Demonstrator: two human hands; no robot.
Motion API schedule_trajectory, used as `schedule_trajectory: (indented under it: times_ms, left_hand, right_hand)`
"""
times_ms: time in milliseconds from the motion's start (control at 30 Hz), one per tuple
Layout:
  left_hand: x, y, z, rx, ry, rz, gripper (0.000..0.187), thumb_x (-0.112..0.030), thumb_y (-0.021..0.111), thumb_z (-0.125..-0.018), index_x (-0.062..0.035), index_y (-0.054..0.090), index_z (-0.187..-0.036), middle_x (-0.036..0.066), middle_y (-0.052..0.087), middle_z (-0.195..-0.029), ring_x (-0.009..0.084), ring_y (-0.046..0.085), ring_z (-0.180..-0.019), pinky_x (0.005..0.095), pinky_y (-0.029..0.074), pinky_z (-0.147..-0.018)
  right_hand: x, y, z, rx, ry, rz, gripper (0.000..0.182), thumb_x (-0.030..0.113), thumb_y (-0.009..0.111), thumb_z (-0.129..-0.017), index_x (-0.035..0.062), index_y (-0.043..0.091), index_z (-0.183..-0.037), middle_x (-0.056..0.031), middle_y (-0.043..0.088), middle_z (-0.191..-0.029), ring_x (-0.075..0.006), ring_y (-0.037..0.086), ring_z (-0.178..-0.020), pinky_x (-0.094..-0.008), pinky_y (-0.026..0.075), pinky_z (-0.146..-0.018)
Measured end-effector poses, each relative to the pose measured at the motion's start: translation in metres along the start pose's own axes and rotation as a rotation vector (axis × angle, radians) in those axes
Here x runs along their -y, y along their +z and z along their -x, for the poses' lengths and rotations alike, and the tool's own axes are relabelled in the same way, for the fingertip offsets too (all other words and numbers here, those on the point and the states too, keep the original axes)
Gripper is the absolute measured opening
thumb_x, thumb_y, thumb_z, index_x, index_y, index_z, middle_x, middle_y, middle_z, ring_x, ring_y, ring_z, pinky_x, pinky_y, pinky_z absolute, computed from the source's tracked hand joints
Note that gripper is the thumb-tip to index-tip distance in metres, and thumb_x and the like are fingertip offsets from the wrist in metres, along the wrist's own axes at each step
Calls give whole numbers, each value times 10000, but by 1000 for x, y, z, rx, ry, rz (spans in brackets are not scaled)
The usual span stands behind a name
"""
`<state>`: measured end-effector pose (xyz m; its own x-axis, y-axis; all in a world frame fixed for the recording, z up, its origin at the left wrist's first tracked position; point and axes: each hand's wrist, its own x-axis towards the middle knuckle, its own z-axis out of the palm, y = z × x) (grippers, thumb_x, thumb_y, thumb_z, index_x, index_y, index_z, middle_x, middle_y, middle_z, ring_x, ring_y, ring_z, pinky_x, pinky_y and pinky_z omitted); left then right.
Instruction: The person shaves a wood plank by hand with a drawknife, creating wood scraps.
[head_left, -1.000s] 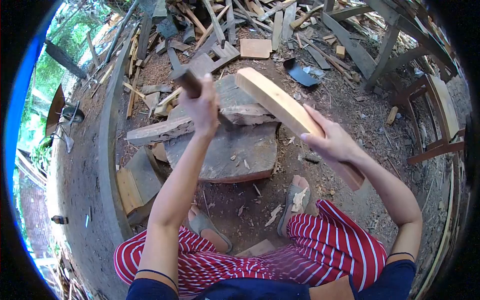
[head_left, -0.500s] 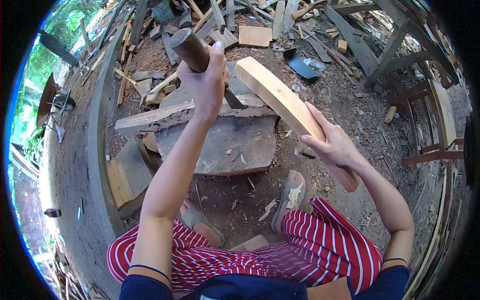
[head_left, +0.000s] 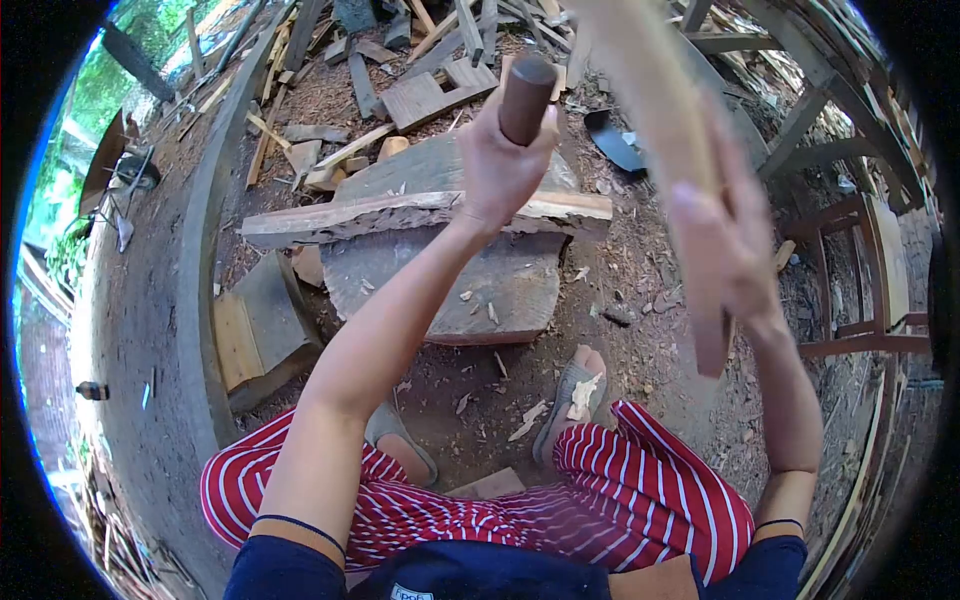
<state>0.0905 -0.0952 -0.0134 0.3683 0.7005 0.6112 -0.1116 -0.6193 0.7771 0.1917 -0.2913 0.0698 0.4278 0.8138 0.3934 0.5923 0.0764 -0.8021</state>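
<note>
My left hand (head_left: 500, 170) is wrapped round the thick brown wooden handle (head_left: 526, 100) of a bladed tool, raised above the far side of a low wooden block (head_left: 420, 290). The blade is hidden behind the hand. On the right, my right hand (head_left: 725, 245) grips a long, pale, slightly curved piece of wood (head_left: 650, 110), held up off the ground and tilted. Motion blurs both the hand and this piece. A rough-edged wooden slab (head_left: 350, 222) lies across the block, beneath my left hand. Small chips (head_left: 492, 312) are scattered on the block's top.
Offcuts and boards (head_left: 430, 100) are piled beyond the block. A long grey beam (head_left: 205, 250) runs along the left, beside a dark wood chunk (head_left: 270, 320). A wooden chair frame (head_left: 870, 270) stands at right, and a curved black sheet (head_left: 612, 140) lies behind. My sandalled feet flank chip-strewn ground.
My left hand has moved right with the tool, whose blade no longer shows. My right hand has swung the piece of wood up and to the right, to a steeper tilt.
</note>
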Motion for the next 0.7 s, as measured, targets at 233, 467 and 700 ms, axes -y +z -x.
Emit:
schedule_trajectory:
  times_ms: [233, 467, 700]
  left_hand:
    - [-1, 17, 4, 164, 118, -45, 251, -148, 727, -777, -10, 637, -966, 160, 674, -721, 181, 707, -682, 341, 538, -633]
    - [43, 13, 3, 76, -48, 108, 176, -145, 714, -846, -17, 607, -901, 43, 596, -658, 79, 544, -601, 287, 471, -559]
    - [5, -51, -32, -63, -187, 431, 244, -206, 705, -901, -88, 561, -744, -16, 503, -547, 70, 475, -425, 254, 420, -412]
  right_hand:
    - [38, -5, -18, 79, -153, 197, 756, 277, 542, -850, 87, 289, -1537, -211, 504, -1372, -276, 575, -1168, -363, 476, -975]
    - [47, -11, -10, 116, -65, 45, 810, 366, 575, -805, 58, 330, -1513, -250, 491, -1370, -311, 573, -1150, -408, 494, -928]
    - [13, -9, -1, 103, 0, 80, 834, 400, 607, -807, 43, 331, -1509, -239, 462, -1406, -312, 486, -1260, -412, 427, -1012]
